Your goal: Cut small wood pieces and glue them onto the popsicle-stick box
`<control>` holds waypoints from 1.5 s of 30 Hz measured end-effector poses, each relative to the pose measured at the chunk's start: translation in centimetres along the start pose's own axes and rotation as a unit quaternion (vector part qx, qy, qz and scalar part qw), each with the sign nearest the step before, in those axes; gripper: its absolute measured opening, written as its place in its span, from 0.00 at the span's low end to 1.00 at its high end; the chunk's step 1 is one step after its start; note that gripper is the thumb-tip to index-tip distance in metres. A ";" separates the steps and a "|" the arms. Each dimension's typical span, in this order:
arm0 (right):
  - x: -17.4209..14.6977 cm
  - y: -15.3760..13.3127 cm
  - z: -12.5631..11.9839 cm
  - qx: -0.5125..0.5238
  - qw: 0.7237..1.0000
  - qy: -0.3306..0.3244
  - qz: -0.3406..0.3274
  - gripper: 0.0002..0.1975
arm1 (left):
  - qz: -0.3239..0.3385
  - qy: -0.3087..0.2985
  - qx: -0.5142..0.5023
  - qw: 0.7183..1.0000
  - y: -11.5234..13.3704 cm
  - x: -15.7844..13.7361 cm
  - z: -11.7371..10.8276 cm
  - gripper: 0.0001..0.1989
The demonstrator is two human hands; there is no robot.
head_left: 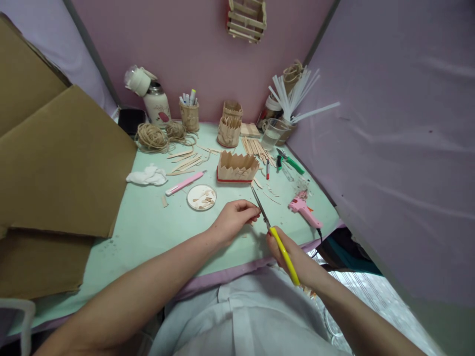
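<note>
Tabletop [156, 227] is covered in pale green and edged in purple along the near side. Behind it I see a pink wall [185, 39] with a slatted wooden piece [247, 20] high up; purple sheeting [371, 123] closes the right side. An opened cardboard box [63, 163] fills the left.

Back row, left to right: white flask [156, 106], pen holder [190, 116], round wooden containers [229, 132], clear cup [272, 136], white sticks [284, 96] standing in a fan. Twine [152, 137] lies coiled in front of the flask.

Mid-surface: a jagged-topped wooden box [237, 170] with a red band round its base. To its left, a white cloth [148, 175], a pink cutter [185, 183] and a round dish [193, 193] with wood scraps. To its right, a red pen [267, 169], green-handled pliers [295, 164] and a pink glue gun [306, 212].

Right hand [295, 252]: closed round the yellow handle of the scissors [285, 254], which I note above the near part of the tabletop, blades pointing toward the wooden box. Blade gap: cannot tell.

Left hand [235, 217]: fingers curled, thumb and fingertips together, right beside the blades. I cannot tell whether a small piece is pinched there.
</note>
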State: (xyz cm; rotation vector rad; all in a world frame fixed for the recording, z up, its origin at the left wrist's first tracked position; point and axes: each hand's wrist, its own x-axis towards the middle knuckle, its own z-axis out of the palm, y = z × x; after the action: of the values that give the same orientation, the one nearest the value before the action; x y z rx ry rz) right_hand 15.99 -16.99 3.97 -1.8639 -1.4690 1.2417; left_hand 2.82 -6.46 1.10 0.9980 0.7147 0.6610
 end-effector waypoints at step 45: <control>-1.1 0.5 -1.2 -0.053 0.996 -0.063 0.022 0.17 | -0.064 0.000 0.032 0.997 -0.3 0.5 -0.5 0.04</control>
State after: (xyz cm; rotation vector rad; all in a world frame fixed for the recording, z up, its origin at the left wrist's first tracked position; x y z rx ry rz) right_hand 17.24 -17.91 4.58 -1.9267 -1.5954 1.3471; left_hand 2.77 -5.91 0.47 1.0031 0.7966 0.5290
